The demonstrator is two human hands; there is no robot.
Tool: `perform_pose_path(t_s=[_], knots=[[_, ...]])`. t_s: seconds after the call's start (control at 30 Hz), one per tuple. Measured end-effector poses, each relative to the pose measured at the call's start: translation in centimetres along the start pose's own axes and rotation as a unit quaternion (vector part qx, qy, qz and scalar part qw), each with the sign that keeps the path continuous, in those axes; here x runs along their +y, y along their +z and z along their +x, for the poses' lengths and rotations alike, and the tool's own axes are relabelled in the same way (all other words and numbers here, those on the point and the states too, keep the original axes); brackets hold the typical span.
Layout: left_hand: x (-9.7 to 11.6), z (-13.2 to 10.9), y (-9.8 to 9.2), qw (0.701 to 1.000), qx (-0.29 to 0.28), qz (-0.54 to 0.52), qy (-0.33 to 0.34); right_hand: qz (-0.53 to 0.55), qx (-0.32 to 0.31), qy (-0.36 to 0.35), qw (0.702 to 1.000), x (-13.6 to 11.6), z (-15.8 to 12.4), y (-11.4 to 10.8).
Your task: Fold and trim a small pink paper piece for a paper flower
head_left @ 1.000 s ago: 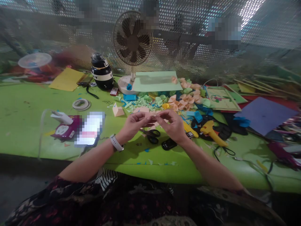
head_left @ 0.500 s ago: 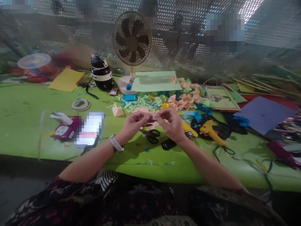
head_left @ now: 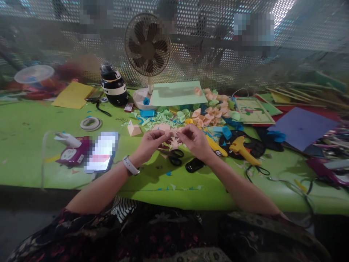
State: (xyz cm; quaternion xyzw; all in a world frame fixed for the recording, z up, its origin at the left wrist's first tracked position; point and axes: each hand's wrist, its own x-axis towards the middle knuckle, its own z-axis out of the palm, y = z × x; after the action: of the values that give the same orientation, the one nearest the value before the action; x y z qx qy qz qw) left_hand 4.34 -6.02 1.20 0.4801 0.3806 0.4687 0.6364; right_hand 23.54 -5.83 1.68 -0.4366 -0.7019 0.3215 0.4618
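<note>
My left hand (head_left: 152,142) and my right hand (head_left: 194,141) meet over the middle of the table, fingertips almost touching. Each is closed in a pinch on a small peach paper piece (head_left: 175,134), mostly covered by the fingers. Below the hands lie scissors (head_left: 176,157) with dark handles and a black device (head_left: 194,165), partly under my right wrist. Peach, green and blue paper scraps (head_left: 177,117) spread just behind the fingers. A folded peach paper (head_left: 134,128) stands left of them.
On the left are a lit phone (head_left: 102,153), a purple box with a plug (head_left: 75,153) and a tape roll (head_left: 91,123). A fan (head_left: 147,45) and a black jar (head_left: 113,87) stand behind. A yellow glue gun (head_left: 244,150) and purple paper (head_left: 304,127) lie right.
My view has shifted slightly, so most things sit a little further left. Both hands stay together at the peach paper, the fingertips slightly closer in line.
</note>
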Motion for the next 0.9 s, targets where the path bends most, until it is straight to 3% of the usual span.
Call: perform_pose_path(t_s=[0.33,0.67,0.9], knots=[[-0.1,-0.3,0.4,0.999,0.013,0.040,0.020,0.007,-0.091,0.026,0.995,-1.2,0.0,-0.2],[0.1,0.0,0.1,0.999,0.020,0.026,0.022,0.024,-0.141,0.043,0.989,-1.1,0.6,-1.1],[0.8,0.0,-0.7,0.995,-0.072,0.063,-0.006,0.021,-0.174,0.045,0.983,-1.4,0.6,-1.6]])
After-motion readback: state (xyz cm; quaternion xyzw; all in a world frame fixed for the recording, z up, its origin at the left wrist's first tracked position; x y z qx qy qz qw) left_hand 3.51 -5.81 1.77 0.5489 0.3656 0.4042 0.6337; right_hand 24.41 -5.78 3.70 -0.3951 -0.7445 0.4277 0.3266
